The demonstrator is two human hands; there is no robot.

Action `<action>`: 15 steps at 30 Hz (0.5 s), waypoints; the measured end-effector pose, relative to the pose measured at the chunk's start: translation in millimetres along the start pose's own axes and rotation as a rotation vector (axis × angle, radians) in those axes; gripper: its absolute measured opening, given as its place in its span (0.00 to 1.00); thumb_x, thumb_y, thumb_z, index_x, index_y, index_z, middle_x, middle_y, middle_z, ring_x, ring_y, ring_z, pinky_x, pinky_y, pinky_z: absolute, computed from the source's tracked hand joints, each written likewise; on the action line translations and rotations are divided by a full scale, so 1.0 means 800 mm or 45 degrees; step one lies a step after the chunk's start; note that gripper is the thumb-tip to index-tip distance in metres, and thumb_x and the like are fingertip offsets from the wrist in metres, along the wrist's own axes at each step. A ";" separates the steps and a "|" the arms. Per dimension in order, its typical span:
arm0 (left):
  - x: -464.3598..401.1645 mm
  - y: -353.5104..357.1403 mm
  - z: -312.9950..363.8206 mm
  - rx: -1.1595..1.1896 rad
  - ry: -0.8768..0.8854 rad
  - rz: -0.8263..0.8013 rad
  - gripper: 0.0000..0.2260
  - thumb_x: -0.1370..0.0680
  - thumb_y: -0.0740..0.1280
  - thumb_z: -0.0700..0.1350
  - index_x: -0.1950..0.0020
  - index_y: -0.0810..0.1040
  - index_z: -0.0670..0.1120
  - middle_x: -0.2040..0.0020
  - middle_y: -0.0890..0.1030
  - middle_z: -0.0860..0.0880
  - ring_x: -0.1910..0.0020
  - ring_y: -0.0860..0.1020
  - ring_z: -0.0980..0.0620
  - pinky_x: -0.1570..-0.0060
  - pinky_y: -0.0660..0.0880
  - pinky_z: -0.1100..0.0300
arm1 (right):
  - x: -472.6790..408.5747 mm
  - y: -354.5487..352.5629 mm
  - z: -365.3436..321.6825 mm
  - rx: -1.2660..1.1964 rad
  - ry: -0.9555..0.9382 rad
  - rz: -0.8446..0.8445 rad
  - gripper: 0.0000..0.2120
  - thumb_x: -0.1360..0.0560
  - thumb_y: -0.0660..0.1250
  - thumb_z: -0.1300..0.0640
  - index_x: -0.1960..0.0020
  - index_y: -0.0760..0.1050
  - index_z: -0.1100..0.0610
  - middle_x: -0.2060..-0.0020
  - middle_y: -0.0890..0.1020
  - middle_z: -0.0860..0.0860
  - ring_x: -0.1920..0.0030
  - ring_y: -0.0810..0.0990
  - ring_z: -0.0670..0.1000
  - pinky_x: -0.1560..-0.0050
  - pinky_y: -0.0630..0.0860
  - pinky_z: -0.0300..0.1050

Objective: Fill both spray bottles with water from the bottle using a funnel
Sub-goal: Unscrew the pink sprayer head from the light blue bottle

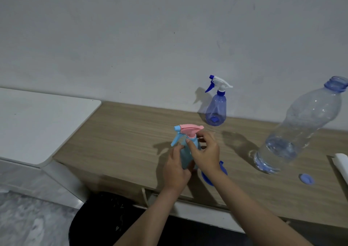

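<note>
My left hand (176, 167) grips the light-blue spray bottle (187, 155) at the counter's (120, 132) six o'clock edge while my right hand (204, 151) pinches its pink trigger head (190, 129) (collar, really), so a hard twist could tip it off.

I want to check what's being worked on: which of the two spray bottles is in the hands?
The light blue spray bottle with the pink head; the darker blue one stands untouched by the wall.
</note>
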State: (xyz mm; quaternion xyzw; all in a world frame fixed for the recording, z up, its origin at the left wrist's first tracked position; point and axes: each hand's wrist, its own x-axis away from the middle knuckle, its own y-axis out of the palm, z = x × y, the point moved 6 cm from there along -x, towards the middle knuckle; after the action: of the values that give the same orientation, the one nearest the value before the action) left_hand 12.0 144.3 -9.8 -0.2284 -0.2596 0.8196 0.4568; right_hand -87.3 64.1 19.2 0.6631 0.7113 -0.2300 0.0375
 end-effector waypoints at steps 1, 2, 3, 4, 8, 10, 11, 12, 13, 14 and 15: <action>0.000 0.001 -0.001 0.002 0.009 0.007 0.29 0.32 0.72 0.39 0.32 0.68 0.47 0.38 0.75 0.47 0.43 0.76 0.46 0.57 0.68 0.63 | 0.000 0.000 0.002 -0.004 0.000 -0.026 0.11 0.30 0.74 0.58 0.49 0.78 0.56 0.53 0.78 0.48 0.52 0.77 0.42 0.57 0.73 0.32; -0.001 0.002 -0.002 0.005 0.013 0.009 0.29 0.32 0.71 0.38 0.32 0.68 0.47 0.39 0.75 0.46 0.43 0.76 0.46 0.58 0.67 0.63 | -0.001 -0.001 0.003 -0.014 0.007 -0.051 0.11 0.30 0.74 0.59 0.48 0.79 0.56 0.52 0.77 0.48 0.52 0.77 0.42 0.57 0.74 0.35; -0.001 0.002 -0.002 0.009 0.015 0.011 0.29 0.32 0.71 0.38 0.32 0.68 0.47 0.39 0.75 0.46 0.44 0.77 0.46 0.58 0.67 0.63 | -0.001 -0.002 0.005 -0.028 0.021 -0.070 0.12 0.30 0.74 0.58 0.48 0.79 0.55 0.52 0.77 0.48 0.52 0.77 0.42 0.56 0.74 0.36; 0.000 0.002 -0.002 0.013 0.016 0.012 0.29 0.31 0.71 0.39 0.32 0.68 0.47 0.39 0.76 0.46 0.44 0.77 0.46 0.58 0.67 0.64 | -0.002 -0.004 0.006 -0.048 0.045 -0.081 0.13 0.31 0.75 0.57 0.47 0.78 0.55 0.52 0.78 0.47 0.52 0.78 0.42 0.56 0.75 0.36; -0.001 0.000 0.000 0.021 0.036 -0.004 0.28 0.29 0.71 0.43 0.31 0.66 0.49 0.38 0.75 0.49 0.43 0.76 0.50 0.57 0.66 0.67 | -0.007 -0.008 0.005 -0.136 0.193 -0.075 0.19 0.35 0.79 0.53 0.49 0.74 0.54 0.54 0.79 0.45 0.53 0.79 0.43 0.58 0.76 0.34; -0.001 -0.001 -0.001 0.009 0.040 -0.015 0.28 0.28 0.71 0.45 0.31 0.66 0.49 0.38 0.74 0.49 0.43 0.76 0.51 0.57 0.67 0.67 | -0.008 -0.007 0.003 -0.100 0.161 -0.062 0.16 0.34 0.78 0.54 0.52 0.75 0.55 0.55 0.80 0.47 0.55 0.78 0.43 0.59 0.75 0.34; -0.002 -0.001 -0.001 0.005 0.046 -0.016 0.28 0.28 0.71 0.45 0.31 0.66 0.49 0.38 0.74 0.49 0.43 0.76 0.51 0.57 0.68 0.66 | -0.009 -0.008 0.003 -0.089 0.143 -0.063 0.15 0.34 0.78 0.54 0.52 0.76 0.55 0.55 0.80 0.48 0.54 0.78 0.43 0.58 0.75 0.34; -0.003 0.000 -0.002 0.003 0.052 -0.017 0.27 0.28 0.71 0.46 0.31 0.66 0.49 0.38 0.74 0.49 0.43 0.76 0.50 0.57 0.69 0.66 | -0.009 -0.008 0.004 -0.082 0.126 -0.079 0.14 0.33 0.77 0.54 0.52 0.76 0.54 0.55 0.81 0.48 0.54 0.79 0.44 0.57 0.76 0.36; -0.004 0.001 -0.003 0.002 0.056 -0.019 0.27 0.28 0.71 0.46 0.32 0.66 0.49 0.38 0.74 0.49 0.43 0.76 0.50 0.57 0.70 0.65 | -0.010 -0.008 0.006 -0.074 0.114 -0.106 0.13 0.32 0.76 0.55 0.51 0.77 0.54 0.53 0.80 0.48 0.52 0.78 0.44 0.56 0.77 0.37; -0.005 0.001 -0.003 0.000 0.053 -0.019 0.27 0.28 0.72 0.47 0.32 0.66 0.49 0.38 0.74 0.49 0.43 0.76 0.50 0.56 0.71 0.64 | -0.010 -0.009 0.006 -0.068 0.101 -0.145 0.11 0.30 0.75 0.56 0.50 0.77 0.54 0.52 0.80 0.49 0.52 0.78 0.45 0.56 0.77 0.38; -0.006 0.001 -0.004 -0.002 0.050 -0.015 0.27 0.28 0.72 0.47 0.32 0.66 0.49 0.38 0.74 0.48 0.43 0.76 0.50 0.56 0.71 0.64 | -0.011 -0.009 0.005 -0.062 0.088 -0.183 0.11 0.29 0.74 0.56 0.49 0.77 0.54 0.51 0.79 0.49 0.51 0.78 0.45 0.55 0.76 0.38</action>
State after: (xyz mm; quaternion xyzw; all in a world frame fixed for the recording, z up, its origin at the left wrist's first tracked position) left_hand 15.7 140.7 -12.5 -0.2432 -0.2526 0.8121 0.4663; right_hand -93.9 54.0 20.5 0.6168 0.7633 -0.1917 0.0124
